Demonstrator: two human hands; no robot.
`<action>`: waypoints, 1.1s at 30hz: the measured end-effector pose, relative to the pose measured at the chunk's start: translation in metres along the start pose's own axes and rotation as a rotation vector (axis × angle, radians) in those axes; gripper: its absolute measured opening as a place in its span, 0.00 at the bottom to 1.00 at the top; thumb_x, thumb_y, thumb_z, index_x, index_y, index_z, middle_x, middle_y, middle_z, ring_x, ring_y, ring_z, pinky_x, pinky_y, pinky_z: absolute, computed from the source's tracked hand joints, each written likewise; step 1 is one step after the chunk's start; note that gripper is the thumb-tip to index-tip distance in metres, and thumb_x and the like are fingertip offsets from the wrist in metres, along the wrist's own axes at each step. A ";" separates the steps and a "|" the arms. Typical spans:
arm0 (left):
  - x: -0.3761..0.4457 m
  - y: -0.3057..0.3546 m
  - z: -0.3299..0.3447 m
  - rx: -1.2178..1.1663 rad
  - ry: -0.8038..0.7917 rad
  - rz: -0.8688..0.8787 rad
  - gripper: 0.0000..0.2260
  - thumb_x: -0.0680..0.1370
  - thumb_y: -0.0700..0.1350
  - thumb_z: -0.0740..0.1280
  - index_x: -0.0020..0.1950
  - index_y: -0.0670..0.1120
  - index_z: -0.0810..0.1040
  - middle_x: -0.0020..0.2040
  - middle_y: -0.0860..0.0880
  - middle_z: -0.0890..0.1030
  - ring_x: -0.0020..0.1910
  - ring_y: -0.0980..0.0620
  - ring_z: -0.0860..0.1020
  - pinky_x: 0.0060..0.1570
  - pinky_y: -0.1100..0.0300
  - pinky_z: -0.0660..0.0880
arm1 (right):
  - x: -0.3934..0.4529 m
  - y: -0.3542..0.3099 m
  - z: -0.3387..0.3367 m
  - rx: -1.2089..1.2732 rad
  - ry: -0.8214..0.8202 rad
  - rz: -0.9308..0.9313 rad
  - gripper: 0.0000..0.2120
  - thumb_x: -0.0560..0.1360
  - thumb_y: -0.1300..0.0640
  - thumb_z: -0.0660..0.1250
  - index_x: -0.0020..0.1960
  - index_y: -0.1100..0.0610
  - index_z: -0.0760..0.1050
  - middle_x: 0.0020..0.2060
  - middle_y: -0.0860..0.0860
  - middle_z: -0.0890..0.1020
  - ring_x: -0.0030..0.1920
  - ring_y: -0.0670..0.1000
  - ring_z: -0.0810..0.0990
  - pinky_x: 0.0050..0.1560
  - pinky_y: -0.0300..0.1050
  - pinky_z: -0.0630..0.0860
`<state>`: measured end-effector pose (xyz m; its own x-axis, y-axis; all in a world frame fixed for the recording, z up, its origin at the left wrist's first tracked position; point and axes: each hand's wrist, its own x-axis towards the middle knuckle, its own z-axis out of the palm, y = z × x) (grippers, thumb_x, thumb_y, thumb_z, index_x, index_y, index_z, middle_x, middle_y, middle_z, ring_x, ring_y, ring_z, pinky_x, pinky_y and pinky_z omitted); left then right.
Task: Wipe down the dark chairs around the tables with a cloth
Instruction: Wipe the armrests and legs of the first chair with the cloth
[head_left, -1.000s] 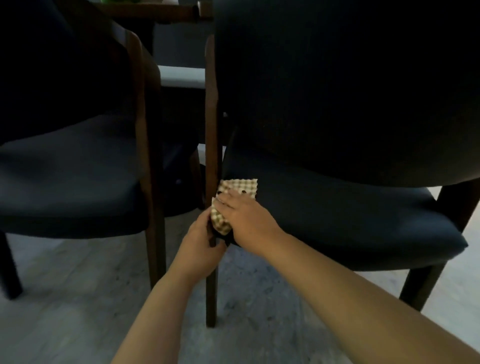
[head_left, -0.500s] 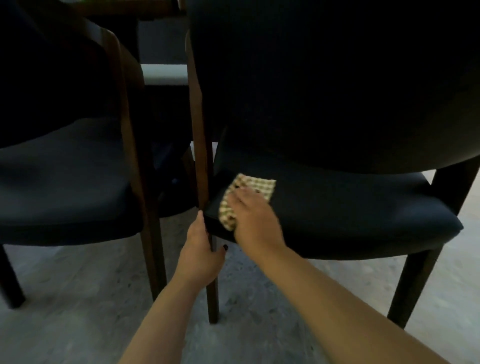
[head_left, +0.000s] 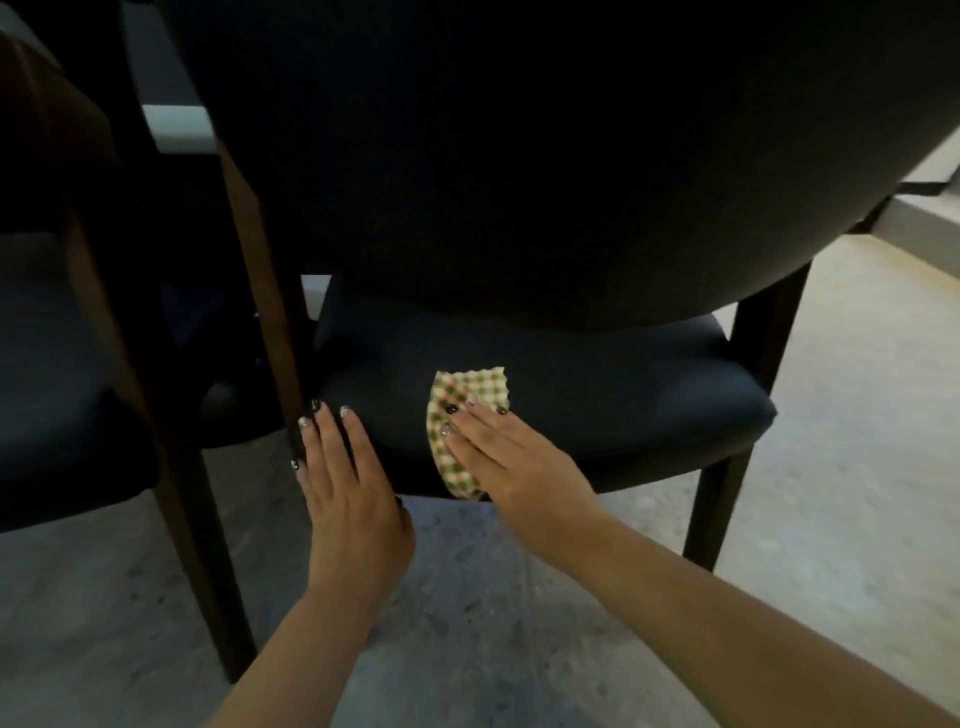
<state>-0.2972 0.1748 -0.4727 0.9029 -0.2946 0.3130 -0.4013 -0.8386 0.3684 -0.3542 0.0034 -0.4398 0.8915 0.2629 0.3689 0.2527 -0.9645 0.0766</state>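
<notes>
- Chair (head_left: 571, 395) top cut off; dim, cloth (head_left: 470, 415) part hidden under flat, open right hand (head_left: 511, 457).
- Cloth moved rightward along seat; left hand (head_left: 348, 499) now laid flat, holding nothing.

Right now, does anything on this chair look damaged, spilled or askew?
Nothing stands out. The right hand presses the checked cloth flat on the dark seat; the left hand rests on the seat's front corner.

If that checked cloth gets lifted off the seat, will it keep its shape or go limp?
Probably limp: the cloth bends over the seat edge and hangs under the right hand. Its wavy edge suggests thin, light fabric. It likely slides easily on the smooth seat.
</notes>
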 end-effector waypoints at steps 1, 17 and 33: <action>-0.002 0.003 0.003 0.025 -0.002 0.044 0.45 0.70 0.37 0.71 0.78 0.35 0.45 0.78 0.36 0.44 0.77 0.37 0.40 0.73 0.36 0.50 | -0.012 0.013 -0.002 0.008 0.028 -0.007 0.24 0.74 0.64 0.65 0.69 0.61 0.70 0.69 0.56 0.72 0.71 0.56 0.68 0.70 0.52 0.63; -0.009 0.046 0.016 0.087 -0.085 0.137 0.46 0.69 0.41 0.72 0.78 0.36 0.48 0.78 0.36 0.47 0.77 0.35 0.41 0.67 0.26 0.52 | -0.143 0.142 -0.020 0.182 0.434 0.755 0.28 0.73 0.74 0.64 0.71 0.66 0.65 0.68 0.62 0.71 0.69 0.61 0.69 0.69 0.51 0.64; 0.001 -0.027 -0.024 -0.235 -0.083 -0.202 0.41 0.74 0.32 0.66 0.79 0.39 0.44 0.79 0.41 0.43 0.78 0.41 0.44 0.74 0.52 0.46 | -0.067 0.036 -0.010 1.596 0.632 1.859 0.13 0.76 0.67 0.55 0.55 0.60 0.75 0.37 0.54 0.75 0.35 0.50 0.73 0.32 0.43 0.69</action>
<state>-0.2889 0.2077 -0.4612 0.9737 -0.1772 0.1435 -0.2280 -0.7582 0.6109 -0.4091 -0.0489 -0.4525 0.3571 -0.6904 -0.6291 -0.0371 0.6625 -0.7481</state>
